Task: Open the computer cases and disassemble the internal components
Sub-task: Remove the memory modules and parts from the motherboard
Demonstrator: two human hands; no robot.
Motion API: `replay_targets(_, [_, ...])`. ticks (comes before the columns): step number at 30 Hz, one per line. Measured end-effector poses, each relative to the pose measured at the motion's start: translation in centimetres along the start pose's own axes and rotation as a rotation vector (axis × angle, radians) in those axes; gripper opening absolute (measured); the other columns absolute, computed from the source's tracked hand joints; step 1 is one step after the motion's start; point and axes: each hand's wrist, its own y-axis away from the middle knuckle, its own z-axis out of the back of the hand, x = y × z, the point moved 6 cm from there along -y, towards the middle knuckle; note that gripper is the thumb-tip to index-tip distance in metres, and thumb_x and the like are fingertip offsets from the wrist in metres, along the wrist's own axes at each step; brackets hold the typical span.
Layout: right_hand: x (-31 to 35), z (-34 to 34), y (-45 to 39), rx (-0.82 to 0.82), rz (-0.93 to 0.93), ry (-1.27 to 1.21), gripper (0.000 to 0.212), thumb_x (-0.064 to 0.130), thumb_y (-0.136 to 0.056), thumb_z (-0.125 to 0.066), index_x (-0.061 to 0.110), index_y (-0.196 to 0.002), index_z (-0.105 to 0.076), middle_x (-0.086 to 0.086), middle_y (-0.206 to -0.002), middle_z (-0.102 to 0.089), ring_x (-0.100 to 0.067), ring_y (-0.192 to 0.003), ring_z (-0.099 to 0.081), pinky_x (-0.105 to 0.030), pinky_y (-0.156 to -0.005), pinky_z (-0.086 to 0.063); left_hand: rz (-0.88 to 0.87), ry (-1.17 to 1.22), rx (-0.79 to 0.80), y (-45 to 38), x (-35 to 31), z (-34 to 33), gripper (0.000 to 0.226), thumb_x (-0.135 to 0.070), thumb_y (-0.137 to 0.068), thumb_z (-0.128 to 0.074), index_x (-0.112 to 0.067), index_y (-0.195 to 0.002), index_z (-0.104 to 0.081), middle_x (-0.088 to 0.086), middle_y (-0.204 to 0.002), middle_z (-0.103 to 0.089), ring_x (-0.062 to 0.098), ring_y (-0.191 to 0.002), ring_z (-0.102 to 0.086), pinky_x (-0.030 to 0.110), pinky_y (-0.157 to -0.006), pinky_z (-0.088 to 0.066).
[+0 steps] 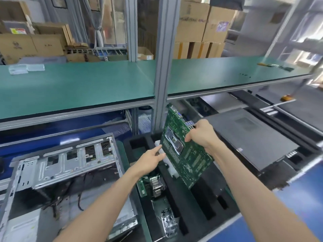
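A green motherboard [185, 151] is held upright on edge above a black foam tray [206, 203], its solder side with a metal backplate facing me. My right hand [202, 133] grips its upper right edge by the rear ports. My left hand [150, 158] has its fingers extended along the board's lower left edge, touching a white part there. An opened grey computer case [61, 172] lies at the lower left with loose black cables inside.
In the foam tray's slots lie a finned heatsink [157, 186], a memory stick [141, 188] and a clear plastic piece [168, 222]. A closed dark case [251, 137] lies to the right. A green shelf [78, 88] on a grey upright post overhangs the bench.
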Motion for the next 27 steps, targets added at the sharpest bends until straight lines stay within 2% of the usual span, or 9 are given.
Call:
replay_targets(2, [-2.6, -0.5, -0.9, -0.012, -0.037, 0.031, 0.026, -0.001, -0.069, -0.075, 0.004, -0.079, -0.051, -0.01, -0.082, -0.05, -0.024, -0.067, -0.047, -0.032, -0.059, -0.043, 0.015, -0.068, -0.044, -0.7, 0.8, -0.4, 0.053, -0.038, -0.103, -0.05, -0.033, -0.153, -0.038, -0.003, -0.142, -0.055, 0.016, -0.116, -0.058, 0.029, -0.094, -0.042])
replay_targets(5, [-6.1, -2.0, -2.1, -0.025, -0.091, 0.041, 0.027, 0.0, -0.072, -0.069, 0.008, -0.087, -0.048, -0.01, -0.086, -0.051, -0.022, -0.068, -0.043, -0.032, -0.057, -0.037, 0.003, -0.335, -0.151, -0.9, 2.5, 0.5, 0.042, -0.032, -0.099, -0.053, -0.03, -0.141, -0.055, 0.0, -0.133, -0.064, 0.023, -0.109, -0.065, 0.033, -0.089, -0.051])
replay_targets(9, [-8.6, -4.3, -3.7, -0.055, -0.064, 0.163, 0.032, 0.0, -0.075, -0.059, 0.014, -0.072, -0.029, -0.007, -0.079, -0.04, -0.022, -0.063, -0.036, -0.028, -0.051, -0.025, -0.062, -0.917, -0.215, -0.6, 4.9, 1.4, 0.035, -0.028, -0.097, -0.046, -0.027, -0.123, -0.069, -0.002, -0.118, -0.071, 0.022, -0.11, -0.063, 0.035, -0.096, -0.047])
replay_targets(11, [-8.8, -5.4, -4.2, -0.076, -0.003, 0.24, 0.033, -0.001, -0.075, -0.053, 0.015, -0.068, -0.026, -0.006, -0.073, -0.038, -0.024, -0.064, -0.034, -0.03, -0.05, -0.02, -0.071, -1.085, -0.208, -0.5, 6.1, 1.5, 0.036, -0.026, -0.095, -0.042, -0.028, -0.115, -0.072, -0.007, -0.111, -0.071, 0.018, -0.105, -0.062, 0.033, -0.099, -0.04])
replay_targets(14, [-8.9, -6.8, -4.7, -0.068, 0.064, 0.328, 0.033, -0.002, -0.077, -0.051, 0.016, -0.066, -0.025, -0.004, -0.065, -0.034, -0.027, -0.066, -0.037, -0.032, -0.054, -0.024, -0.093, -1.115, -0.234, -0.4, 6.8, 1.6, 0.035, -0.025, -0.094, -0.042, -0.03, -0.111, -0.073, -0.012, -0.107, -0.07, 0.014, -0.104, -0.059, 0.031, -0.105, -0.031])
replay_targets(18, [-9.9, -7.8, -5.3, -0.059, 0.036, 0.308, 0.032, -0.002, -0.077, -0.05, 0.016, -0.065, -0.026, -0.002, -0.063, -0.036, -0.019, -0.053, -0.032, -0.03, -0.048, -0.02, -0.114, -1.123, -0.2, -1.1, 6.4, 1.0, 0.034, -0.026, -0.098, -0.04, -0.031, -0.117, -0.068, -0.011, -0.115, -0.066, 0.014, -0.11, -0.057, 0.032, -0.106, -0.031])
replay_targets(21, [-10.9, -8.5, -5.6, -0.023, -0.012, 0.311, 0.029, -0.001, -0.078, -0.047, 0.016, -0.064, -0.028, -0.004, -0.066, -0.038, -0.024, -0.061, -0.033, -0.034, -0.057, -0.026, -0.121, -1.144, -0.168, -1.8, 5.6, 0.6, 0.034, -0.029, -0.1, -0.038, -0.03, -0.12, -0.065, -0.009, -0.12, -0.064, 0.016, -0.112, -0.056, 0.034, -0.106, -0.034])
replay_targets(25, [-12.5, -9.2, -5.6, -0.007, -0.099, 0.243, 0.021, 0.001, -0.079, -0.045, 0.014, -0.067, -0.035, -0.009, -0.079, -0.045, -0.034, -0.075, -0.044, -0.035, -0.056, -0.027, -0.073, -1.189, -0.15, -2.4, 5.5, 0.7, 0.034, -0.03, -0.099, -0.038, -0.028, -0.119, -0.065, -0.006, -0.118, -0.064, 0.018, -0.11, -0.057, 0.036, -0.103, -0.035])
replay_targets(27, [-12.9, -9.6, -5.9, 0.009, -0.103, 0.23, 0.019, 0.001, -0.079, -0.044, 0.014, -0.067, -0.036, -0.013, -0.085, -0.049, -0.036, -0.078, -0.047, -0.035, -0.063, -0.032, -0.045, -1.21, -0.147, -2.3, 6.1, 1.0, 0.033, -0.03, -0.099, -0.039, -0.029, -0.116, -0.066, -0.006, -0.117, -0.064, 0.017, -0.109, -0.058, 0.036, -0.101, -0.035])
